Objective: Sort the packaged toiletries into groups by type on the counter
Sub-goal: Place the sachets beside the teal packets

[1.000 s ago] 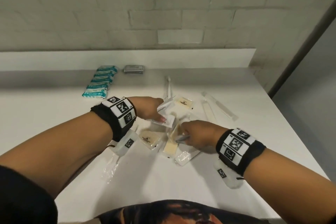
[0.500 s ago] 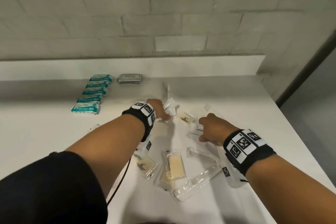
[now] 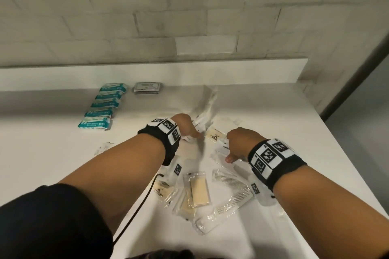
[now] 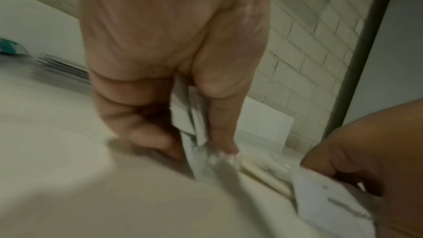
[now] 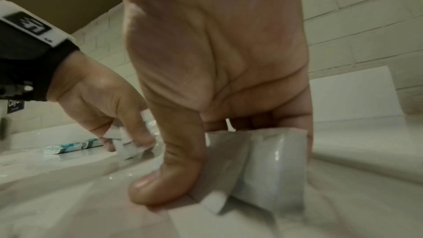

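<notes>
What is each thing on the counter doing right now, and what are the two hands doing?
Left hand: grips white packets.
Right hand: grips white sachet.
Teal packs: lined up in a row.
Grey packets: stacked beside the teal packs.
Combs: wrapped, lying loose.
Soaps: wrapped, overlapping.

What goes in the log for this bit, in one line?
left hand: grips white packets | right hand: grips white toothpaste packet | teal packets: grouped | white counter

Head view set above, behind both hands, tilted down. Wrist views set low, close beneath palms, aimed fingerward. Left hand (image 3: 186, 126) shared by all views.
</notes>
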{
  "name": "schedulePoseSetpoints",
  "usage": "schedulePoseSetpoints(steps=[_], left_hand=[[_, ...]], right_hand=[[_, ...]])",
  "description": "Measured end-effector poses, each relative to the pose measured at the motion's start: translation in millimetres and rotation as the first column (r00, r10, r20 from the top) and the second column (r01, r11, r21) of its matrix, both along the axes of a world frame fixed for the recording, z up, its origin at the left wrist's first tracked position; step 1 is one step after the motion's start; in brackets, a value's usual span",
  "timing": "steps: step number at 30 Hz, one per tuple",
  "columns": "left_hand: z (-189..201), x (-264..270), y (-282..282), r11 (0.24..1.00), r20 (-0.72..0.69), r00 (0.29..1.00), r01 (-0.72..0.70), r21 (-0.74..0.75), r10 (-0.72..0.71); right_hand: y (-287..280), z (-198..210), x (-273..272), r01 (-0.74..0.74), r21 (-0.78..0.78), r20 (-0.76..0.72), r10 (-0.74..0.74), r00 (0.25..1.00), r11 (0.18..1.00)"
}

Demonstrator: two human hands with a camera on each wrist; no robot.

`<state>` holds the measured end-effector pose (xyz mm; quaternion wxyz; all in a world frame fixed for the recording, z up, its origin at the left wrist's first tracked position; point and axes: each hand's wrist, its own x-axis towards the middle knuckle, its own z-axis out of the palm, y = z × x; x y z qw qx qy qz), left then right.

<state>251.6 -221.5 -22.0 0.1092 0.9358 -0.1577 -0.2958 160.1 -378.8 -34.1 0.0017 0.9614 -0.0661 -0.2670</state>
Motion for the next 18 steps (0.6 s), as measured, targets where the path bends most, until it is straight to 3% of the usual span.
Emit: schedulePoseSetpoints(steps=[4,7,9,10,12,14,16,18], left_hand=[[-0.5,-11.0,13.1,0.957,0.028,0.998,-0.044,-0.287,0.055],[2.5,-25.1,28.4,0.941,0.136,0.989,-0.009,-0.338,0.058],[3.0,-32.1,42.0,0.92,0.152,0.978,-0.076,-0.385,0.144],[5.6,-36.7,51.3,0.878,0.136,0.965,-0.137,-0.459,0.222],[11.0,-47.8,67.6,0.713,0.04,0.926,-0.262,-0.651,0.377],[18.5,-63.5,77.8,0.516,-0.115,0.899,-0.342,-0.785,0.422],[26.7,-80.0,84.7,0.379,-0.244,0.885,-0.4,-0.835,0.396],[30.0,-90.2,89.1,0.399,-0.28,0.892,-0.416,-0.817,0.355]], right_hand=[[0.2,1.0,-4.3,-0.015,0.002,0.018,0.015,1.0,1.0],[0.6,6.9,-15.7,-0.05,0.029,0.022,0.049,0.999,0.998],[-0.5,12.1,-20.0,-0.046,0.073,0.036,0.044,0.998,0.996],[0.6,17.1,-22.5,-0.019,0.115,0.055,0.013,0.998,0.993],[3.8,25.8,-25.0,0.066,0.274,0.129,-0.105,0.986,0.959],[10.9,36.9,-27.5,0.113,0.581,0.23,-0.296,0.927,0.806],[28.9,49.8,-32.7,0.048,0.826,0.271,-0.471,0.84,0.561],[51.0,60.2,-39.1,-0.002,0.905,0.266,-0.565,0.781,0.425]])
